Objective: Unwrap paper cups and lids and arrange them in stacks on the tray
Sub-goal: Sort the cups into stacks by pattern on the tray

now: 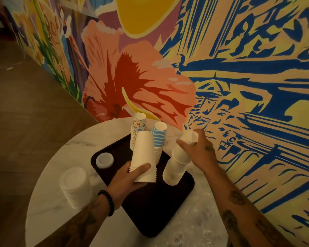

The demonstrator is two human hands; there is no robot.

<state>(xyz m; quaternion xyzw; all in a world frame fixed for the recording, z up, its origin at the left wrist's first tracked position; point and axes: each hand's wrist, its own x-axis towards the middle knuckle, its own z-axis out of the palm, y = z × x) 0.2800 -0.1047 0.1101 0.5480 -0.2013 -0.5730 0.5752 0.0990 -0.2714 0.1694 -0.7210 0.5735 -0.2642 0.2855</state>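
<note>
A dark tray [168,207] lies on a round white table [48,202]. My left hand [130,179] grips the base of a stack of plain white cups [143,154] standing upside down on the tray. My right hand [198,152] holds the top of a second, leaning white cup stack [175,166] over the tray's right side. Behind them stand a blue-striped cup stack [158,138] and a patterned cup stack [138,125]. A small pile of lids [104,160] sits on the tray's left corner. A taller stack of white lids [73,186] stands on the table left of the tray.
Crumpled clear plastic wrap [194,227] lies on the table near its front right. A painted mural wall [239,68] runs close along the table's far and right side. Wooden floor [25,113] lies to the left.
</note>
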